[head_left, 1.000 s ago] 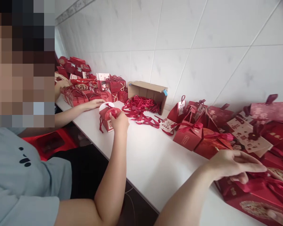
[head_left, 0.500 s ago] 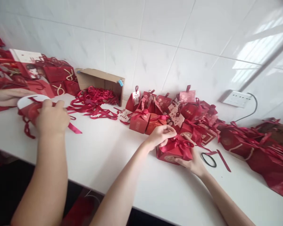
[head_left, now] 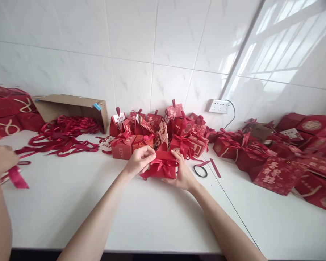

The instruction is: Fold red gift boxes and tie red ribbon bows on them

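A red gift box (head_left: 161, 172) with a satin bow (head_left: 163, 165) on it is raised slightly or tipped towards me at the middle of the table. My right hand (head_left: 182, 173) grips its right side, thumb at the upper edge and fingers low on the front. At the upper left corner, my left hand (head_left: 141, 159) has thumb and forefinger pinched together against the box; whatever is between the fingertips is hidden. Right behind stand a red box (head_left: 122, 149) and an orange-red box (head_left: 141, 142), both tied with ribbon.
Many finished red boxes (head_left: 179, 127) crowd the wall, with more bags and boxes (head_left: 281, 174) at right. Left lie a cardboard carton (head_left: 70, 99) and loose red ribbons (head_left: 62, 141). A co-worker's hand (head_left: 1, 159) enters at left. A black ring (head_left: 200, 171) lies beside a ribbon scrap (head_left: 215, 168).
The view has swung right, so the co-worker's hands have mostly left it. The box has tipped so its bow faces me, and my right thumb has come to its upper edge.
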Available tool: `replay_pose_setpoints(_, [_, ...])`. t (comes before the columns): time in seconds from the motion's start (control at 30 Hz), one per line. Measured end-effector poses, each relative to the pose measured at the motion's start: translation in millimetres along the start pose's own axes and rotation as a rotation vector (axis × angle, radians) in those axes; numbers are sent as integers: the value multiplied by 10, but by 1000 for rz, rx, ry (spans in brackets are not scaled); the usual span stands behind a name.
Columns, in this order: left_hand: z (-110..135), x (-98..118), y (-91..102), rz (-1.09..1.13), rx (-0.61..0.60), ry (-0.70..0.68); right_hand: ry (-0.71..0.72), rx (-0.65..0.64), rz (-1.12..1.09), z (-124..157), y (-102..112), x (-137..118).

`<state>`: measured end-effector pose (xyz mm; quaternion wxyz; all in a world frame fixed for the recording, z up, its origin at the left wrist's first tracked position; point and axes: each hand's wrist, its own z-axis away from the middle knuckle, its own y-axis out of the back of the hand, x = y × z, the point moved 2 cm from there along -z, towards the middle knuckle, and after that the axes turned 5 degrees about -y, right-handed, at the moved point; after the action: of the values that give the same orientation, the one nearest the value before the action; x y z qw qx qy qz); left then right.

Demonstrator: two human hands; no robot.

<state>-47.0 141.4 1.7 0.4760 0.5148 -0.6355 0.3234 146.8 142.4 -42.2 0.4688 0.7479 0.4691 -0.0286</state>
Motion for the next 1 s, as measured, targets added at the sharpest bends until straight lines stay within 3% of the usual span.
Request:
replay_pose_setpoints(0.13, [-3,-15,-28,-210,108,-105,-5,4,2,-19,20,18])
replay_pose_setpoints(0.3, [-7,-64,-34,-189,200,-142,-5,-18,3,-26,19,36])
replay_pose_setpoints(0.9, [-5,-132,-66,-202,212,-171,22,55,0,29,-45,151])
replay_pose_setpoints(1.0, [-4,-124,-29,-149,276,-127,25,79,30,26,-39,118])
